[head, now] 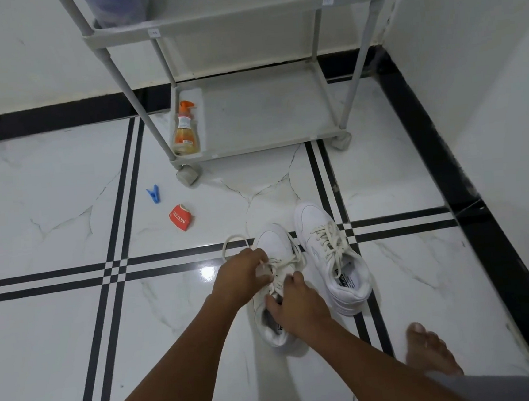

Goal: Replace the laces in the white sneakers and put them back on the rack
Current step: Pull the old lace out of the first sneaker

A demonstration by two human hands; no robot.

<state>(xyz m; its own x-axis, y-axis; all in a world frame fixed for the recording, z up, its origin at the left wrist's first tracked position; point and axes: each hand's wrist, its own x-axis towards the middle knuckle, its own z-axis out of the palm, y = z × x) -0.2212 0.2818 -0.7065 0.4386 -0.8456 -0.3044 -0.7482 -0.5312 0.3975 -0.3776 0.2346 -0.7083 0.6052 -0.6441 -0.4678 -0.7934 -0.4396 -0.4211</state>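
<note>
The rack [250, 131] stands far off, its bottom shelf free for the pair. The right sneaker [332, 258] sits laced; the left sneaker [272, 247] lies near me. My left hand [241, 276] pinches its lace [233, 240] taut while my right hand [298, 306] grips the tongue, steadying it.

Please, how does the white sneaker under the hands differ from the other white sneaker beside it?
The left sneaker is being handled: the left hand pinches its lace and the right hand rests on its tongue; the right sneaker stands untouched. The left sneaker's lace trails loose in a loop on the floor; the right sneaker's lace is threaded through. Both are white, upright, toes toward the rack.
</note>
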